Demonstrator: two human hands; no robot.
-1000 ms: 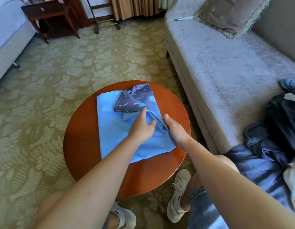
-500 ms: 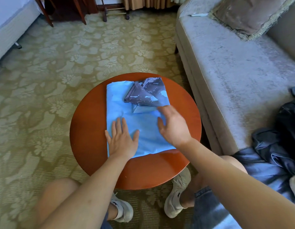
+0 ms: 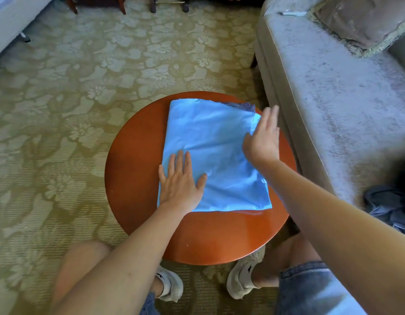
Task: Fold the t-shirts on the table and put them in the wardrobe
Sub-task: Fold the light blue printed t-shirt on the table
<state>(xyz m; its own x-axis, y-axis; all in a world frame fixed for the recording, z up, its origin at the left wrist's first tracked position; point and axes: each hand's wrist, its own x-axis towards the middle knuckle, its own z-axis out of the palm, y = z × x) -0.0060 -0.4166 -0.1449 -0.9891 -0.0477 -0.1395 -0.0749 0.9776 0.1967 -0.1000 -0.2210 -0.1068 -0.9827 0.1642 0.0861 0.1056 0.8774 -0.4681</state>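
Step in hand: smoothing the fold. The blue t-shirt (image 3: 215, 151) lies folded on the round table (image 3: 133, 178). The left hand (image 3: 180, 185) presses flat, fingers straight, on the shirt's 7 o'clock corner. The right hand (image 3: 263, 137), fingers straight and holding nothing, is at its 3 o'clock edge. The next move probably calls for gripping both sides to fold again or lift. No wardrobe is in view.
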